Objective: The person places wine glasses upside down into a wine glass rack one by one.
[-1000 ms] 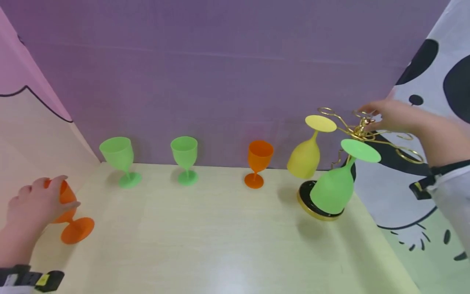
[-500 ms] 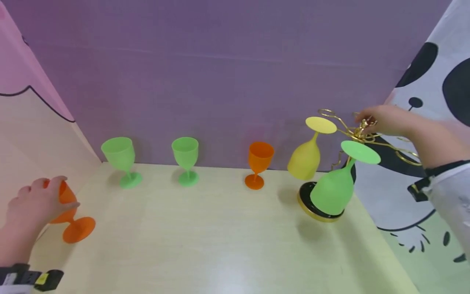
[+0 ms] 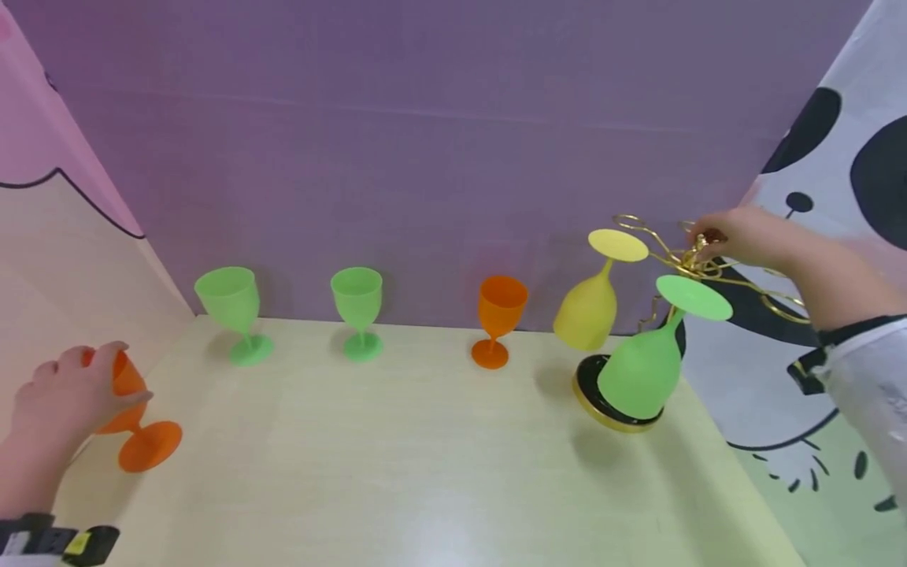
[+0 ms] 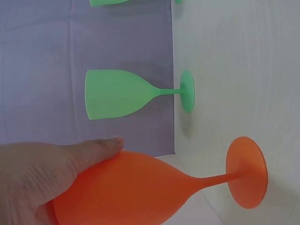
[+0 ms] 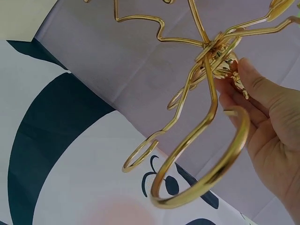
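My left hand (image 3: 67, 394) grips the bowl of an orange goblet (image 3: 150, 445) at the table's left side, thumb along the bowl. Its foot is low over the table; touching or not, I cannot tell. At the right, my right hand (image 3: 744, 236) pinches the gold ornament (image 5: 226, 68) atop a gold wire rack (image 3: 697, 268) with curled hooks. From two of its arms a yellow goblet (image 3: 588, 311) and a green goblet (image 3: 641, 370) hang upside down, over or near the rack's round black base (image 3: 590, 378). Other hooks hold nothing in the right wrist view.
Two green goblets, one at the left (image 3: 228, 295) and one further right (image 3: 357, 295), stand upright along the back of the pale table (image 3: 397, 441). An upright orange goblet (image 3: 503, 303) stands nearer the rack. A purple cloth (image 3: 425, 157) hangs behind; patterned cloths flank both sides.
My right hand has shifted slightly left and down onto the rack's top ornament. The left hand keeps its hold on the orange goblet, and the hanging goblets stay nearly in place.
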Demonstrator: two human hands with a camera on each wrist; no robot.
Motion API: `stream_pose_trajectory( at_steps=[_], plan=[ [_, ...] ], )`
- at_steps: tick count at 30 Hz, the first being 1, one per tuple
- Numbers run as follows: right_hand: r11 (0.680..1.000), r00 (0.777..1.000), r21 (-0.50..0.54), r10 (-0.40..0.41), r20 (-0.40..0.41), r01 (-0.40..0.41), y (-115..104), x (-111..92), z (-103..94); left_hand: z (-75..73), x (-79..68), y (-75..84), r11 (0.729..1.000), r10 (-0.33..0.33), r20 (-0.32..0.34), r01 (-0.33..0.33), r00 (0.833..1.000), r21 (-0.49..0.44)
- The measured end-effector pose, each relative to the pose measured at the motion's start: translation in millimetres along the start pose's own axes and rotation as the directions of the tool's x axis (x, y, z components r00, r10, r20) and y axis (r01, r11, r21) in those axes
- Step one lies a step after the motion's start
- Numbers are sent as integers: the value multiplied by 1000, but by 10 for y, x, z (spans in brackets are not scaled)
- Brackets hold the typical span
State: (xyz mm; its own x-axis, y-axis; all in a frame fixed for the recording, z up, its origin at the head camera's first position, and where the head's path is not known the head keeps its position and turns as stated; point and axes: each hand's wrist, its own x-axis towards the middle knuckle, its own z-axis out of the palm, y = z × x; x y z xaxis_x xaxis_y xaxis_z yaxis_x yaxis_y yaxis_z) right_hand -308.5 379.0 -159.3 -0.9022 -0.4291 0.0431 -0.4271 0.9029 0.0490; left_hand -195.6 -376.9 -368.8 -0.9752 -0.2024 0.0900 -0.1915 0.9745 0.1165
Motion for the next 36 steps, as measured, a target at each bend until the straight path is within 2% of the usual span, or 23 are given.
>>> stream_pose_trajectory(
  at_steps=[8,14,22,30,36],
  plan=[
    [1000,1000,9,5,-13,-5,12,-1,30,6,6,-11,1000,-12,8,12,1000,-8],
    [998,998,22,52,28,-52,4,-14,22,-8,6,-5,1000,-1,-2,1,1000,-13],
    [999,998,-9,52,42,-52,-28,-19,-50,-11,0,26,1000,-1,-9,0,1000,-30],
    [997,997,-23,76,32,-76,-147,-11,-68,-16,-35,10,999,3,-14,-4,1000,-47],
    [988,987,-34,153,46,-151,-291,11,-126,-24,-57,-43,999,-10,-5,10,1000,-32]
  ],
)
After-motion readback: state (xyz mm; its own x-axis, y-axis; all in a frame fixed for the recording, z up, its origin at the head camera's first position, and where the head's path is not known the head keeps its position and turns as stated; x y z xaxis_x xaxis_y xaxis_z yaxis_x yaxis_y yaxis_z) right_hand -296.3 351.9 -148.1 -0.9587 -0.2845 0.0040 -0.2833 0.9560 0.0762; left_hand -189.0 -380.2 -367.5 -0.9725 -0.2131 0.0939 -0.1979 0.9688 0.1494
